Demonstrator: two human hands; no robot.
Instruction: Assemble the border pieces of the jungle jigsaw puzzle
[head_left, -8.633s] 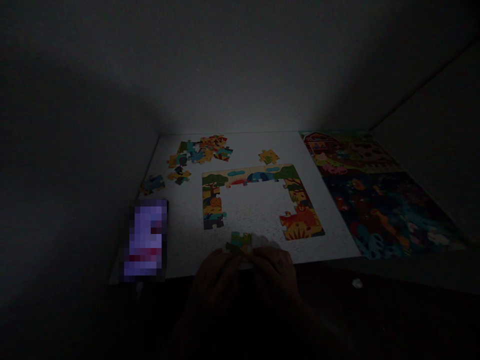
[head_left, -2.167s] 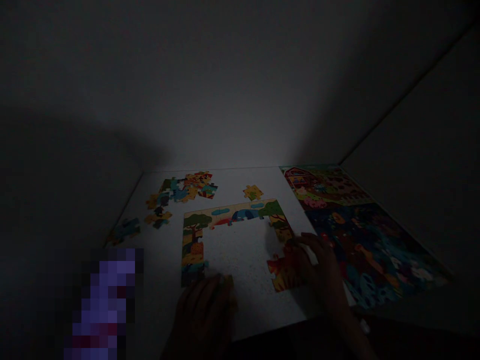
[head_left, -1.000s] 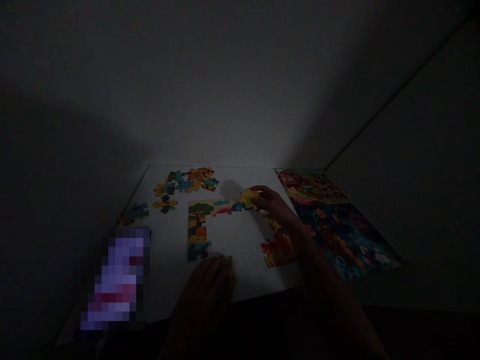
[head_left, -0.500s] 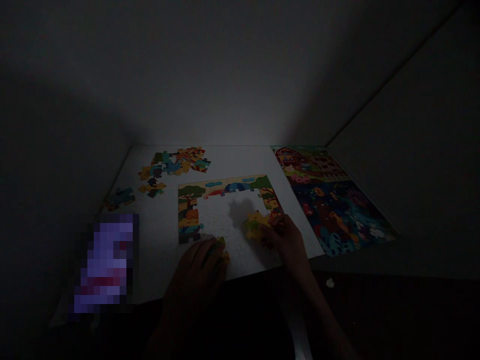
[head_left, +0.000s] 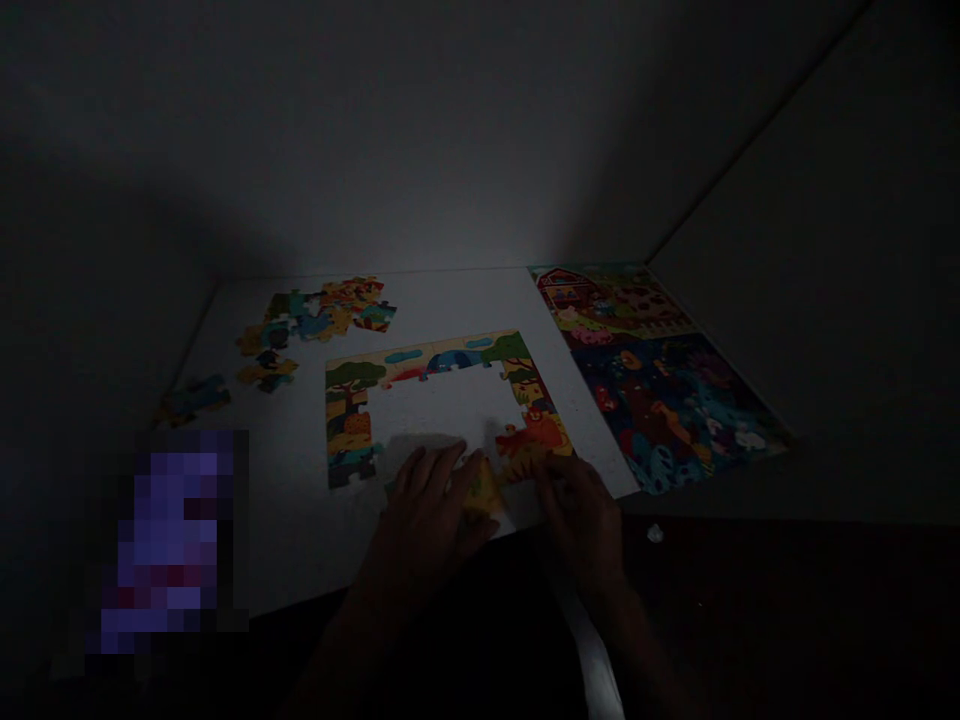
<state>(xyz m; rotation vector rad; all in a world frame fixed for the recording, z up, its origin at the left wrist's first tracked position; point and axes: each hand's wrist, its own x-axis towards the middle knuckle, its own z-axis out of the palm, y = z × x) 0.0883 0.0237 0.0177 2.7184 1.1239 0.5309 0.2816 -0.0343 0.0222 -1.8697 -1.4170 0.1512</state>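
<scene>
On the white table [head_left: 420, 410] lies a jigsaw puzzle border [head_left: 450, 358] with trees, clouds and animals around a bare middle. My left hand [head_left: 427, 500] is closed around a yellow puzzle piece [head_left: 484, 492] near the table's front edge, the piece showing between thumb and forefinger. Part of what is under this hand is hidden. My right hand [head_left: 585, 505] has its curled fingertips on the edge of an orange-red puzzle piece [head_left: 521, 455] at the border's lower right corner. The dim light blurs the fine contact there.
Loose puzzle pieces [head_left: 322, 315] lie in a heap at the back left, with more pieces [head_left: 199, 398] at the left edge. Two finished pictures, a farm scene [head_left: 619, 305] and a dark blue sea scene [head_left: 675, 410], lie at the right. Walls [head_left: 390, 130] rise behind the table.
My right hand has moved down with its puzzle piece to the border's lower right corner. My left hand has shifted right, and more of its yellow piece shows. The view has shifted slightly.
</scene>
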